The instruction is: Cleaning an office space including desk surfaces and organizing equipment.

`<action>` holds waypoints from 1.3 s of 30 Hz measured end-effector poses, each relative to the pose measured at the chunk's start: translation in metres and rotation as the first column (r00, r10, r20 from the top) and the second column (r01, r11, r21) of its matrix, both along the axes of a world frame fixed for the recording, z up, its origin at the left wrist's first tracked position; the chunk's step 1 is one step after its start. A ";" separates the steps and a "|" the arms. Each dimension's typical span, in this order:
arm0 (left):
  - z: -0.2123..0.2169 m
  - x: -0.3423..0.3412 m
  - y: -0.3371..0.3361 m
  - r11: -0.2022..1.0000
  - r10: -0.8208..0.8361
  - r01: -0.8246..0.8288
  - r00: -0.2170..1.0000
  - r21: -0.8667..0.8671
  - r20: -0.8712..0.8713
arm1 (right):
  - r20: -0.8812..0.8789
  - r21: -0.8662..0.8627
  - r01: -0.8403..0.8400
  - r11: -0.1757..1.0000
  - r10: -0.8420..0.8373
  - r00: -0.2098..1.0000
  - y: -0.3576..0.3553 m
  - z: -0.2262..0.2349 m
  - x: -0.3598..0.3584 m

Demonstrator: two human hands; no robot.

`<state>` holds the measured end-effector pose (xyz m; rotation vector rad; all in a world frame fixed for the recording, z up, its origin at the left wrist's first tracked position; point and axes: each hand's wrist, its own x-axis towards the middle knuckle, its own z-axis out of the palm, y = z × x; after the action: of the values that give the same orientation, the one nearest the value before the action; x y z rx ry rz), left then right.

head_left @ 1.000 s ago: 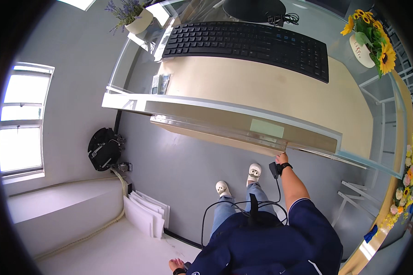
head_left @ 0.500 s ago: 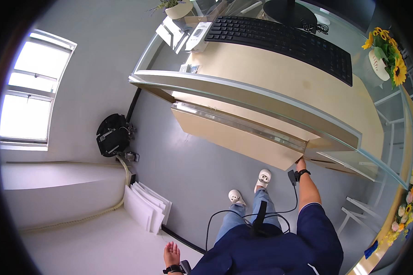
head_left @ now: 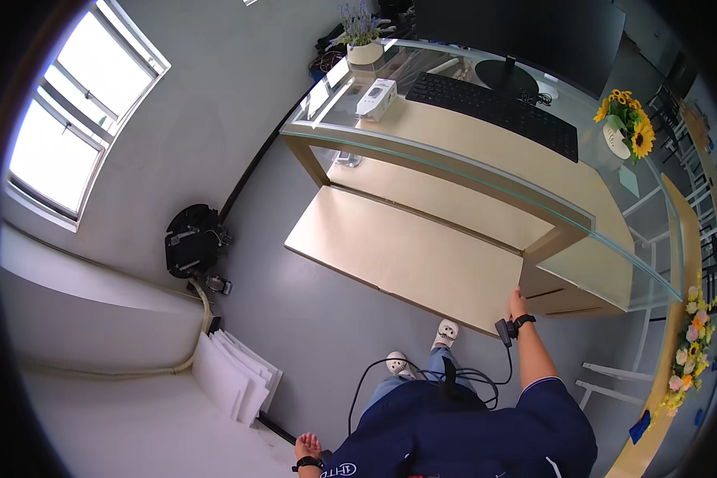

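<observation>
Right hand (head_left: 518,305) is touching the pull-out shelf (head_left: 410,255) edge, fingers flat, gripping nothing — stiff board, probably heavy; left hand (head_left: 307,448) is hanging open.

Pale wooden pull-out shelf (head_left: 410,251) extended level beneath the glass desktop (head_left: 486,171).

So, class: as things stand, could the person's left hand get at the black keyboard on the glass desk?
Probably not. The left hand hangs low at the person's side, well short of the desk. The keyboard lies at the far side of the top, beyond the pulled-out wooden shelf, so they would need to step closer.
</observation>
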<state>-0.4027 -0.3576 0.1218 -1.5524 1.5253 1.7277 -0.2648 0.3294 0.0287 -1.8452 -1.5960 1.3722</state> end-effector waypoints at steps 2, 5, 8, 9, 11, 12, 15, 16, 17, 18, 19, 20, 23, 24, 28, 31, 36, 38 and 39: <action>-0.012 0.001 0.002 1.000 0.006 -0.006 1.000 0.013 0.016 | 0.057 -0.149 -0.104 0.983 0.113 0.992 -0.001 0.057 -0.004; -0.038 -0.011 0.021 0.997 -0.022 0.020 0.999 0.073 0.023 | -0.349 -0.230 -0.202 0.952 0.113 0.930 0.041 0.030 0.041; -0.044 -0.016 0.025 0.994 -0.020 0.019 1.000 0.112 0.010 | -0.560 -0.335 -0.208 0.919 -0.017 0.828 0.045 0.069 0.036; -0.043 -0.016 0.026 0.992 -0.035 0.034 0.999 0.118 0.001 | -0.576 -0.375 -0.224 0.900 -0.037 0.817 0.038 0.104 0.028; -0.048 -0.026 0.037 0.990 -0.029 0.027 1.000 0.140 0.010 | -0.680 -0.381 -0.146 0.913 -0.170 0.713 0.057 0.111 0.046; -0.051 -0.027 0.038 0.993 -0.028 0.026 1.000 0.117 0.015 | -0.724 -0.370 -0.086 0.925 -0.228 0.651 0.050 0.127 0.036; -0.064 -0.029 0.042 0.992 -0.038 0.037 0.999 0.121 0.007 | -0.781 -0.375 0.010 0.927 -0.322 0.535 0.040 0.161 0.017; -0.063 -0.033 0.050 0.993 -0.030 0.024 0.998 0.115 0.046 | -0.795 -0.395 0.046 0.918 -0.366 0.483 0.043 0.165 0.014; -0.062 -0.037 0.059 0.994 -0.020 0.011 0.996 0.107 0.085 | -0.800 -0.387 0.046 0.921 -0.360 0.480 0.048 0.165 0.016; -0.061 -0.038 0.063 0.994 -0.020 0.011 0.996 0.110 0.082 | -0.810 -0.394 0.048 0.918 -0.371 0.453 0.050 0.165 0.017; -0.061 -0.039 0.067 0.993 -0.039 0.030 0.996 0.117 0.074 | -0.820 -0.402 0.048 0.915 -0.382 0.426 0.052 0.165 0.017; -0.061 -0.041 0.069 0.991 -0.057 0.049 0.996 0.122 0.066 | -0.822 -0.400 0.047 0.915 -0.380 0.425 0.055 0.165 0.016; -0.060 -0.046 0.071 0.987 -0.073 0.071 0.997 0.142 0.012 | -0.848 -0.439 0.033 0.898 -0.426 0.316 0.053 0.188 0.000; -0.063 -0.046 0.070 0.988 -0.070 0.067 0.997 0.141 0.014 | -0.864 -0.448 0.032 0.894 -0.441 0.241 0.054 0.193 -0.005; -0.065 -0.044 0.073 0.989 -0.058 0.055 0.998 0.139 0.016 | -0.896 -0.410 0.029 0.911 -0.409 0.176 0.068 0.200 -0.020; -0.062 -0.035 0.082 0.992 -0.031 0.024 0.998 0.125 0.060 | -0.898 -0.374 0.044 0.926 -0.374 0.231 0.078 0.190 -0.024; -0.066 -0.019 0.082 0.995 -0.009 -0.001 0.995 0.099 0.104 | -0.862 -0.358 -0.042 0.933 -0.313 0.399 0.085 0.194 -0.030; -0.066 -0.016 0.081 0.995 0.009 -0.019 0.995 0.094 0.102 | -0.857 -0.355 -0.044 0.934 -0.307 0.413 0.084 0.199 -0.035; -0.068 -0.016 0.080 0.995 0.008 -0.018 0.995 0.094 0.102 | -0.855 -0.349 -0.047 0.936 -0.297 0.425 0.084 0.200 -0.036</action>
<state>-0.4191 -0.2775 0.0540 -1.5804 1.3675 1.6751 -0.3013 0.4131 0.2287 -0.9026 -0.6348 2.1119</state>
